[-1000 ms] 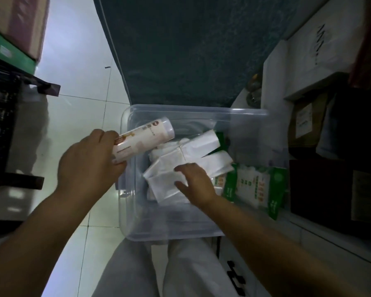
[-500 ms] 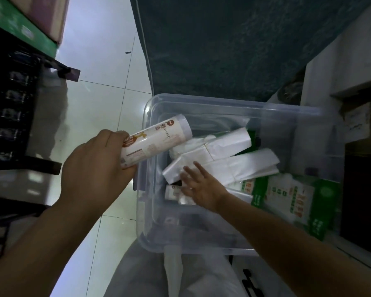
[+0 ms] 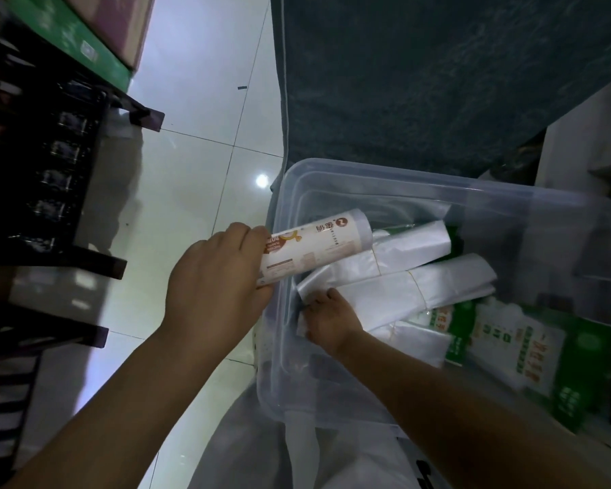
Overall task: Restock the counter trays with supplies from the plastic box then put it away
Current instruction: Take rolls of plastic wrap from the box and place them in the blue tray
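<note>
A clear plastic box (image 3: pixel 279 262) sits low in front of me, above my knees. Inside lie several white folded bag bundles (image 3: pixel 431 280) and green-and-white packets (image 3: pixel 508 340). My left hand (image 3: pixel 216 287) grips a white printed roll (image 3: pixel 318 245) by its near end, tilted over the box's left rim. My right hand (image 3: pixel 332 319) reaches into the box with its fingers curled on the near end of a white bundle at the bottom left.
A dark teal mat (image 3: pixel 420 75) covers the floor beyond the box. Glossy white floor tiles (image 3: pixel 191 164) lie to the left. A dark shelf rack (image 3: pixel 39 164) stands at far left with a green-edged carton (image 3: pixel 85 40) above it. White furniture (image 3: pixel 589 142) rises at right.
My right hand went from lying flat on the bundles to curling its fingers on a bundle's near end. The view has shifted left and closer. The left hand still holds the roll.
</note>
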Available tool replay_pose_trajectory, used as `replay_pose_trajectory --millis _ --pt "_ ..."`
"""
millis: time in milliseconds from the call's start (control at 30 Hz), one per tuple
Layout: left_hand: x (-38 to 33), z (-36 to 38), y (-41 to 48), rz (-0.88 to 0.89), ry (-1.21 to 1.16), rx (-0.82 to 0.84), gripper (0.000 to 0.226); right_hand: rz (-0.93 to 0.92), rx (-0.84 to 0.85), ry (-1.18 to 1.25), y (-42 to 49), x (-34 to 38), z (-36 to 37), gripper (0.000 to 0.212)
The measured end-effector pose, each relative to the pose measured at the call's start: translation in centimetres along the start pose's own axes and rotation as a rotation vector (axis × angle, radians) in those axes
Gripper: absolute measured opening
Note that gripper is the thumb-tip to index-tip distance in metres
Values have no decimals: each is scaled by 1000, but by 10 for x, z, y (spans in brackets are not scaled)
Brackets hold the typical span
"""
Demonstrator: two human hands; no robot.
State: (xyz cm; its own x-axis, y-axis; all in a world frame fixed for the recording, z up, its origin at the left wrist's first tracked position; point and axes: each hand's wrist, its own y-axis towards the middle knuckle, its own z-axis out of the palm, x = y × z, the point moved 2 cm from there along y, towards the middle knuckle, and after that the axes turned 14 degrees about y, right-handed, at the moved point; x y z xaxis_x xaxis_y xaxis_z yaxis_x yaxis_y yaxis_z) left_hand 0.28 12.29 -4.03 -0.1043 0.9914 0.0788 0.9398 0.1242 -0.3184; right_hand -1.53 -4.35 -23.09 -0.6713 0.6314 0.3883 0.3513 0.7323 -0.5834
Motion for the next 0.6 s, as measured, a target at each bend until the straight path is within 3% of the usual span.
replay_pose_trajectory --millis 133,300,467,600 --pt "2 4 -5 -1 2 0 68 58 13 6 5 2 4 41" --pt "5 -8 -15 -38 3 -5 65 -94 -213 193 -35 6 -34 43" --pt "3 -36 -24 -145 -33 -11 57 35 -230 775 -93 7 -70 61" --pt "-10 -67 -32 -172 -51 -60 57 130 -438 1105 -133 17 -103 49"
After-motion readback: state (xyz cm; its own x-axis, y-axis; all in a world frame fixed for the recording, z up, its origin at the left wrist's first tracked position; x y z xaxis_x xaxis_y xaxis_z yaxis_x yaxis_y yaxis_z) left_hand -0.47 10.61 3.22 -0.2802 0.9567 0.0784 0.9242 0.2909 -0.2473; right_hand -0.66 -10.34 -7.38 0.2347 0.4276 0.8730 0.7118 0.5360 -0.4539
